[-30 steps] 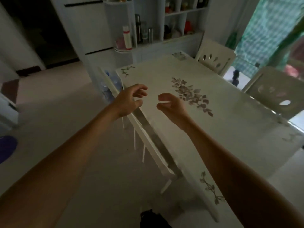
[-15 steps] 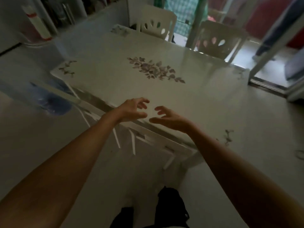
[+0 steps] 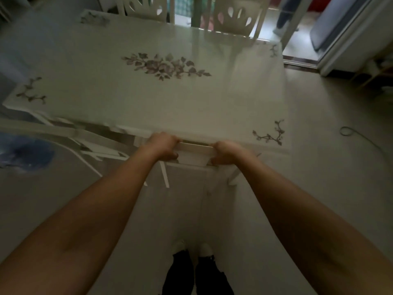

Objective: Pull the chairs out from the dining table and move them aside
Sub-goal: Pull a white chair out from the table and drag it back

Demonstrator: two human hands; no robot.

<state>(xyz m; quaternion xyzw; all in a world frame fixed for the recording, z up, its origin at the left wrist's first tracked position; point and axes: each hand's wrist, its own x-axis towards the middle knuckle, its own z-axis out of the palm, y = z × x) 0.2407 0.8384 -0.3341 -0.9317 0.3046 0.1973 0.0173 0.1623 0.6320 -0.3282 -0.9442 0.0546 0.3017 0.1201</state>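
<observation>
We grip the top rail of the near chair (image 3: 194, 153) with both fists, left hand (image 3: 163, 145) and right hand (image 3: 226, 152) closed around it; it sits tucked against the flowered surface (image 3: 148, 99).

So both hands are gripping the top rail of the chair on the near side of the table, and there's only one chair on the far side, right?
Not quite. The head view shows two chairs on the far side. The rest holds: left hand and right hand grip the top rail of the near chair at the dining table.
</observation>
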